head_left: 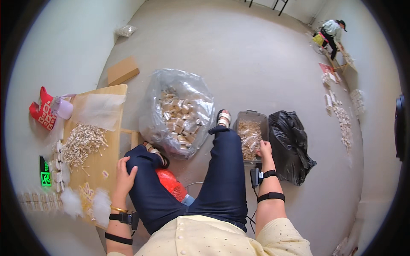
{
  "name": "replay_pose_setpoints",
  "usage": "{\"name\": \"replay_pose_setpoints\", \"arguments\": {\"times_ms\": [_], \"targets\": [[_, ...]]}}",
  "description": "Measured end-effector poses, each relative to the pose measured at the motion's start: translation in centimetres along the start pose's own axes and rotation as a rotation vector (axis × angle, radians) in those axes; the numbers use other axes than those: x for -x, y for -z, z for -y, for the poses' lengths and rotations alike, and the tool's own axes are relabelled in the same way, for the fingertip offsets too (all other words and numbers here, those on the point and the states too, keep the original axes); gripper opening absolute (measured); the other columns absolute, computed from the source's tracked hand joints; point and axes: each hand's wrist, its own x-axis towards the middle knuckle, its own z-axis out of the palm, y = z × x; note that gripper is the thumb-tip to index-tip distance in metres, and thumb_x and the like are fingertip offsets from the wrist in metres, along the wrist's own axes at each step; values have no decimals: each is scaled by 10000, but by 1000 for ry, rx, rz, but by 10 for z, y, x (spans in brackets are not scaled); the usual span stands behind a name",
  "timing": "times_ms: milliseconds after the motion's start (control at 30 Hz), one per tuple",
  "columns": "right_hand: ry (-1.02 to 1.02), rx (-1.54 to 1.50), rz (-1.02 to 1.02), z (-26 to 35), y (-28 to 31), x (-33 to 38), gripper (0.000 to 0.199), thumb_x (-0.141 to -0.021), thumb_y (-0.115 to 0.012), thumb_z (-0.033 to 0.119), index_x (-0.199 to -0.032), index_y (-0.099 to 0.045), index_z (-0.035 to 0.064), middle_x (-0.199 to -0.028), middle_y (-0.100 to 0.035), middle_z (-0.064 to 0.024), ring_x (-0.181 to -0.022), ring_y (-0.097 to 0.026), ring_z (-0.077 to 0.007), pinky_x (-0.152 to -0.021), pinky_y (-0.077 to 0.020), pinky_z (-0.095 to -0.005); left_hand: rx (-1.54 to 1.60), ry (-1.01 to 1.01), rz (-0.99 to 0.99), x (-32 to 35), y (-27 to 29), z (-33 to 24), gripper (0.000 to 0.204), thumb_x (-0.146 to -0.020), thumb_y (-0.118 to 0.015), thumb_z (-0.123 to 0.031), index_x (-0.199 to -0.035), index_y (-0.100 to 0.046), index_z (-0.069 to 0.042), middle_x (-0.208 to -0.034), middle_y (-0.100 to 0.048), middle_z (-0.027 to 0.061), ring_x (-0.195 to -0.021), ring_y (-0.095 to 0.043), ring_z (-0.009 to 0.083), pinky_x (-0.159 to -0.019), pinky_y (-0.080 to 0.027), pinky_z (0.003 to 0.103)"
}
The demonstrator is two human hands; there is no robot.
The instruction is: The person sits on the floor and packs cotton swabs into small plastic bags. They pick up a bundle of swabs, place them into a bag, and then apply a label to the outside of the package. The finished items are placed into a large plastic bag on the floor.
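Note:
My left hand [124, 178] lies against the side of my left knee, with its thumb apart from the fingers and nothing in it. On the right, my right hand [265, 149] reaches over the near right edge of a grey see-through plastic bin [252, 114]. Its fingers are curled at the loose cotton swabs [249, 135] that fill the bin; what they pinch, if anything, is too small to tell. Left of me, a heap of cotton swabs [84, 143] with white tips covers part of a wooden table [97, 170].
A large clear bag [149, 106] of small brown-and-white packs stands ahead. A black plastic bag [290, 145] is beside the bin, a red bag [171, 184] between my legs. A cardboard box [122, 71] lies beyond the table. A person [333, 34] bends at the far right.

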Motion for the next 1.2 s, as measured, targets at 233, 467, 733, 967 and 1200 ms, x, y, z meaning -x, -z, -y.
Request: {"name": "replay_pose_setpoints", "arguments": {"times_ms": [233, 467, 733, 967, 1200], "targets": [[261, -335, 634, 212, -149, 81, 257, -972, -564, 248, -1067, -658, 29, -885, -681, -52, -720, -622, -109, -656, -500, -246, -206, -59, 26, -29, -19, 1, 308, -849, -679, -180, -1126, -602, -70, -1260, -553, 138, -1248, -471, 366, -1084, -342, 458], [-7, -151, 904, 172, -335, 66, 299, -989, -494, 261, -1112, -650, 38, -979, -698, -67, -839, -653, -145, -729, -525, -295, -235, 61, -46, -61, -42, 1, 155, -821, -673, -152, -965, -652, -98, -1113, -644, 79, -1195, -530, 324, -1043, -366, 442], [-538, -58, 675, -15, -431, 31, 265, -903, -599, 216, -1083, -667, 33, -904, -699, -82, -724, -663, -152, -633, -530, -287, -195, 184, 51, -102, -45, -6, 128, -779, -660, -90, -906, -665, -82, -1112, -648, 79, -1180, -535, 329, -1028, -382, 443], [-207, 398, 527, -79, -506, -8, 327, -850, -669, 230, -1080, -683, -2, -1014, -716, -135, -929, -682, -251, -806, -530, -378, -204, 246, 180, -133, -51, 4, 153, -758, -636, -69, -909, -659, -72, -1135, -629, 98, -1186, -511, 358, -1058, -337, 513], [-149, 715, 440, -104, -551, -1, 718, -755, -759, 375, -1317, -515, 2, -1191, -645, -245, -1099, -627, -375, -979, -468, -441, -240, 274, 267, -139, -48, 10, 174, -745, -633, -100, -919, -645, -94, -1129, -623, 85, -1163, -511, 350, -1067, -306, 546]]}}
